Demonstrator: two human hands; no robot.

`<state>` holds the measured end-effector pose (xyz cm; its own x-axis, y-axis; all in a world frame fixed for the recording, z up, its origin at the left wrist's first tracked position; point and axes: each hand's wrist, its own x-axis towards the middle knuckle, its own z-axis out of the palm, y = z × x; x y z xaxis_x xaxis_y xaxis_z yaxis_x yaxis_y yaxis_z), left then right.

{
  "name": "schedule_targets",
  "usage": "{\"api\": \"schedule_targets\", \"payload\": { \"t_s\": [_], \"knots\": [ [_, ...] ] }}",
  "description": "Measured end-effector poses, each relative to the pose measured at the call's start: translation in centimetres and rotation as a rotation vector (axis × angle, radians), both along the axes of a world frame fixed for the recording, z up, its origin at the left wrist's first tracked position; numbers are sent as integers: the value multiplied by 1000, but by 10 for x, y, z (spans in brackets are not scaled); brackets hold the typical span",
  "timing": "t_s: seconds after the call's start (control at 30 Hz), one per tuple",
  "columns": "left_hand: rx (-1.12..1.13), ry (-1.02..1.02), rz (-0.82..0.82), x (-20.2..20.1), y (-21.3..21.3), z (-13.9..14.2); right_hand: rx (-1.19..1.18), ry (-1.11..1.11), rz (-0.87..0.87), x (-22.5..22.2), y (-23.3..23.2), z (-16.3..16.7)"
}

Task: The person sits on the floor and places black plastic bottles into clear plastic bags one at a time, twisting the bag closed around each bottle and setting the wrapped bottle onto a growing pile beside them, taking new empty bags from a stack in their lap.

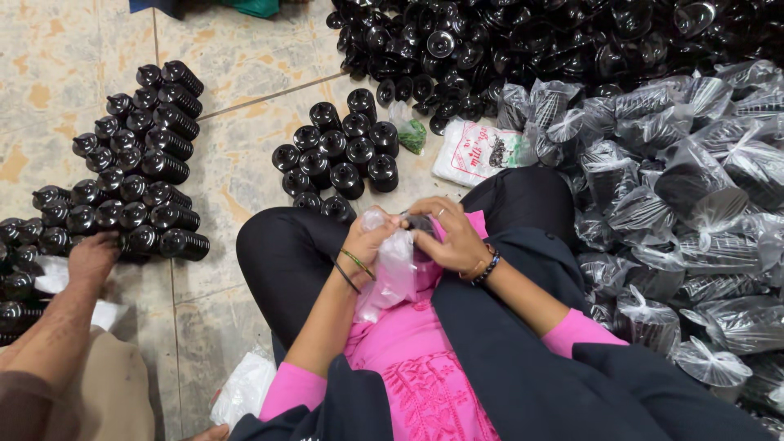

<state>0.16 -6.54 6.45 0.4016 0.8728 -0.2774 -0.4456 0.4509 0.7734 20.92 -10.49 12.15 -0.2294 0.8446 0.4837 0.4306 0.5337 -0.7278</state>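
Both hands meet over the lap, left hand and right hand on a plastic bag with a ribbed part in it; small cluster of parts on floor just ahead; loose heap beyond; bagged pile right; stacked rows left, another person's hand at them.

This looks like a small packing workshop run on the floor of a room, perhaps in a home. The floor is of mottled beige stone tiles with no bench on it. Far off lies a loose heap of glossy black ribbed plastic cylinder parts. To the right is a mound of the same parts sealed in knotted clear plastic bags. On the left, more black parts stand in tidy rows, and a small cluster stands near the middle. A flat white printed packet of bags lies beside the heap.
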Motion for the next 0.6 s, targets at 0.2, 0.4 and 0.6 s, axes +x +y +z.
{"api": "schedule_targets", "payload": {
  "t_s": [0.2, 0.4, 0.6],
  "knots": [
    [305, 105, 9, 8, -7, -1, -151, 171, -20, -1, 1, -9],
    [756, 1168, 276, 0, -11, 18, -64, 63, -270, 11, 7, -15],
    [-211, 138, 29, -11, 19, 20, 241, -295, -135, -2, -12, -4]
  ]
}}
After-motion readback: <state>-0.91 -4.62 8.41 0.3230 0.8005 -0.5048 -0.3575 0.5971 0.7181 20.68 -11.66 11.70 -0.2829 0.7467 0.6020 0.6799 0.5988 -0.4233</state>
